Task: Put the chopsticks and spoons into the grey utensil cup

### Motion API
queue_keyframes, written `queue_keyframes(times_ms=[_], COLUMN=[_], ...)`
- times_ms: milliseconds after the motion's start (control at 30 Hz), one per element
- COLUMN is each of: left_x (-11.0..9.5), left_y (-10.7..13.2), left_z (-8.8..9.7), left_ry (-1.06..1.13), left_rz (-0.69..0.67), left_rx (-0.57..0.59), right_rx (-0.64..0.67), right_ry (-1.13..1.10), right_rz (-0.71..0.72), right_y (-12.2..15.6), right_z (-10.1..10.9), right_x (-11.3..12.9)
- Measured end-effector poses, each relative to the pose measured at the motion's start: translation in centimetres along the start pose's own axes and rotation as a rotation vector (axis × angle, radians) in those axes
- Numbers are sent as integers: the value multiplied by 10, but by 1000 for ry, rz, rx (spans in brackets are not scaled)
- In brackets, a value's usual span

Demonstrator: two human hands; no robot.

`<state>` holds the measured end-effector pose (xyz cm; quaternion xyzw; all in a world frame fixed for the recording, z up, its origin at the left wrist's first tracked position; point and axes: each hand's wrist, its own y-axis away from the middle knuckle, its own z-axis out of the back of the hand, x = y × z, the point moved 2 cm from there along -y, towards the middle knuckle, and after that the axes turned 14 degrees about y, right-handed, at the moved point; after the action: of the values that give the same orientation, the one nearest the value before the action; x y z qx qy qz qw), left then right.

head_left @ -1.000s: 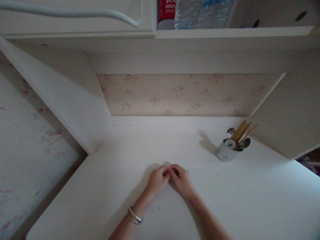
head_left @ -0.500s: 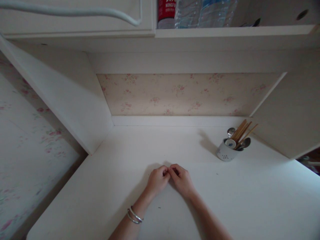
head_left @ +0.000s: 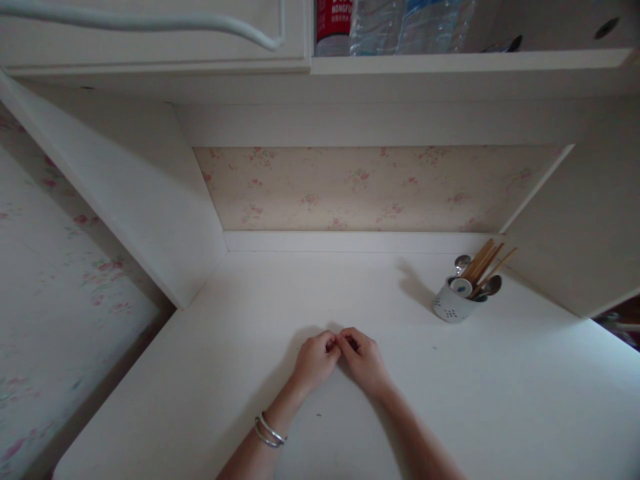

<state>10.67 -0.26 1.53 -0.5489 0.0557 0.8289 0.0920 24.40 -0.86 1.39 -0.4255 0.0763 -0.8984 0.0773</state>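
My left hand [head_left: 317, 358] rests on the white desk [head_left: 240, 373] with its fingers curled in. Silver bangles [head_left: 271, 431] circle that wrist. My right hand [head_left: 364, 360] lies opposite, curled the same way, and the two hands touch at the thumbs and fingertips. Nothing shows in either hand, though the insides of the palms are dark. Off to the right stands a white utensil holder [head_left: 451, 309] with small holes in its side. Wooden chopsticks [head_left: 481, 261], a metal spoon [head_left: 493, 285] and other utensils stick out of it.
Overhead runs an open shelf [head_left: 450, 63] with a red-labelled bottle [head_left: 334, 23] and clear plastic bottles [head_left: 425, 27]. Beside it is a cabinet door with a curved handle [head_left: 150, 21]. Side panels [head_left: 140, 180] bound the desk, and a floral wall [head_left: 350, 190] backs it.
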Motion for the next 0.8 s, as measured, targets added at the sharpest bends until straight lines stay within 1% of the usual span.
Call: queue_keyframes(times_ms=[800], left_x=[0], left_y=[0], left_z=[0], left_ry=[-9], left_rz=[16], left_rx=[-6], right_rx=[6], right_ry=[18], right_rz=[-1], right_y=[0], right_z=[2], right_x=[2])
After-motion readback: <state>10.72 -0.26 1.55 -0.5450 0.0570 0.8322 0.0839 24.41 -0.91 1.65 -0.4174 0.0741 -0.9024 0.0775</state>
